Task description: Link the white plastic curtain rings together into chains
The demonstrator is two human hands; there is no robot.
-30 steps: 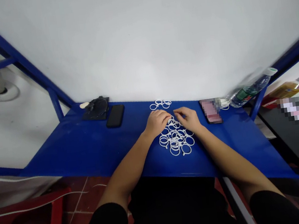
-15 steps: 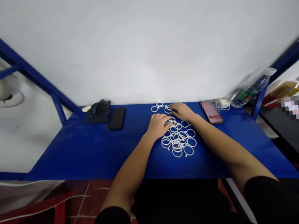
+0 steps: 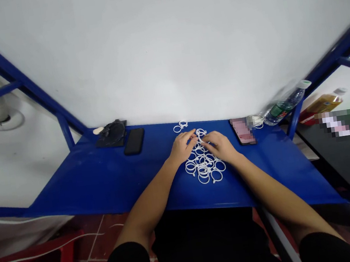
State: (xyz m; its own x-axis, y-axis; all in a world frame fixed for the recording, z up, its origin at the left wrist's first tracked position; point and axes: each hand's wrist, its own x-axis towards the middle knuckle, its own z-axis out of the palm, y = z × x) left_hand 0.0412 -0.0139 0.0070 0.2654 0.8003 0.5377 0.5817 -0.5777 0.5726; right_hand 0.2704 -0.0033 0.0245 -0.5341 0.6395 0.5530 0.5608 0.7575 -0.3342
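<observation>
Several white plastic curtain rings with small eyelets lie in an overlapping pile near the table's front. Just beyond the pile, a white ring is between my two hands; a second one may overlap it. My left hand has index finger and thumb closed at the ring's left side. My right hand pinches at its lower right, fingers curled. Both hands are over the far part of the pile and hide some rings. A small group of rings lies apart at the wall.
The blue table meets a white wall. On the left lie a black phone and a crumpled black bag. To the right are another phone, a white cable and a tilted plastic bottle.
My right hand has come back from the far rings toward me, bringing a ring up against my left hand. My left fingers have moved to that ring. The view has shifted slightly.
</observation>
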